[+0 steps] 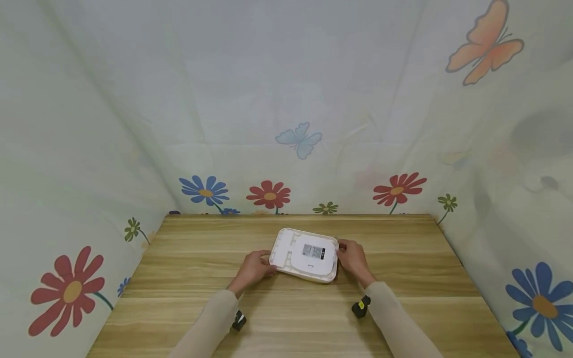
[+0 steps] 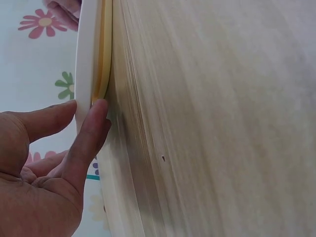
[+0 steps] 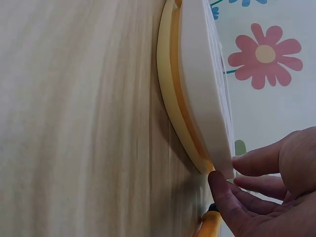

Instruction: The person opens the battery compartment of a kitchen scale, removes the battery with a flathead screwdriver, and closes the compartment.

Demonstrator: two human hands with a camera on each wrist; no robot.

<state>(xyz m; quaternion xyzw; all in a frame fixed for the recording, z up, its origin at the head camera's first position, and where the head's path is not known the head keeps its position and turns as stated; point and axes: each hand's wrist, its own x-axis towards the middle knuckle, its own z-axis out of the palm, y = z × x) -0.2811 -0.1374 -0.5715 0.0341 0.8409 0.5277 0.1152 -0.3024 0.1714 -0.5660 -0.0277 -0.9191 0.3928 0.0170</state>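
Note:
Between both hands is a flat white rounded-rectangular plastic case (image 1: pixel 290 247), its face with a printed label (image 1: pixel 314 251) turned up. Seen from the side, its white rim (image 2: pixel 86 59) sits over an orange band and a pale yellow layer (image 3: pixel 173 94) close over the table. My left hand (image 1: pixel 255 271) pinches the left edge, thumb and fingers on either side of the rim. At the opposite edge, my right hand (image 1: pixel 353 257) pinches the corner of the rim (image 3: pixel 224 165) between thumb and fingers.
The case is over a wood-grain table (image 1: pixel 201 238), whose far edge meets a pale curtain (image 1: pixel 250 99) printed with flowers and butterflies. Small black devices (image 1: pixel 360 307) are at both wrists. An orange object (image 3: pixel 211 224) with a black part shows below the case in the right wrist view.

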